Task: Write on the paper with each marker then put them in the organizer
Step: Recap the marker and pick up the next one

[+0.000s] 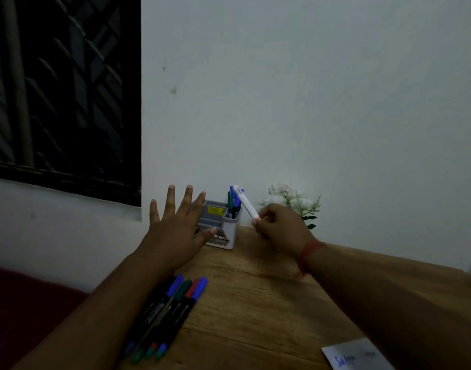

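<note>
While the table (255,303) carries everything, your organizer (225,232) stands at its far edge with markers upright inside. Your left hand (173,231) hovers beside it, fingers spread, holding nothing. Your right hand (281,228) pinches a white marker (246,205) tilted toward the organizer. Four markers (165,313) lie near the left edge; paper (354,355) sits at the near edge.

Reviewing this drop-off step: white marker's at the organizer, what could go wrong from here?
1. The right hand pinches the white marker at its low end only; that grip may let it swing or slip.
2. The organizer cup already holds pens, so it could jam.
3. The left hand is open against the organizer and may nudge it.
</note>
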Action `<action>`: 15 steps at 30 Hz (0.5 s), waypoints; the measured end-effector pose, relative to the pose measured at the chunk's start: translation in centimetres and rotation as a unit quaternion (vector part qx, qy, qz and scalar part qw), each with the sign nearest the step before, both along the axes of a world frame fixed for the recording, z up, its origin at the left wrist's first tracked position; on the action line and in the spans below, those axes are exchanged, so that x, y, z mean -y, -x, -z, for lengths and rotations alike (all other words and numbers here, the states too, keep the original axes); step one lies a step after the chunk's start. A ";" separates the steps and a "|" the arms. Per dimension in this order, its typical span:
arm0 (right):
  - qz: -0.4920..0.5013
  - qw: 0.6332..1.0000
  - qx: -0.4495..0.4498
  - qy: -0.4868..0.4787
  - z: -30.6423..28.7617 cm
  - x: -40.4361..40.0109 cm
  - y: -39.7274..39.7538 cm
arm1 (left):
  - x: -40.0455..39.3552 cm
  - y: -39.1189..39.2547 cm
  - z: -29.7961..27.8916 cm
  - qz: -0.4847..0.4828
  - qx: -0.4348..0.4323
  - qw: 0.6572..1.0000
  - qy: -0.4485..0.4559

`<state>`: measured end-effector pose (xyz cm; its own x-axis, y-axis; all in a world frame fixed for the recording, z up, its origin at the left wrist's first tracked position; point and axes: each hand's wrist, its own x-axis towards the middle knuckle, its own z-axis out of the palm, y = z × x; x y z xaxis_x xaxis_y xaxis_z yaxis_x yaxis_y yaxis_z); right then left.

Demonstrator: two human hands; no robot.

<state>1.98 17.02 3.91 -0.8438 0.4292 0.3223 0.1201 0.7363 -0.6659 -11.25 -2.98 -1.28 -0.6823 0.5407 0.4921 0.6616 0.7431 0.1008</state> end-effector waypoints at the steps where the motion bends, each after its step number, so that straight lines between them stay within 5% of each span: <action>1: 0.012 0.999 -0.010 -0.050 -0.8 0.0 1.3 | 0.1 0.2 -0.1 -0.001 0.006 1.000 0.000; 8: 0.052 0.923 0.054 -0.378 -5.1 1.1 8.8 | 1.7 1.0 -0.2 -0.008 0.114 0.992 0.048; 15: 0.019 0.874 0.111 -0.472 -4.7 2.4 12.9 | 1.6 1.0 -0.1 0.001 0.129 0.989 0.073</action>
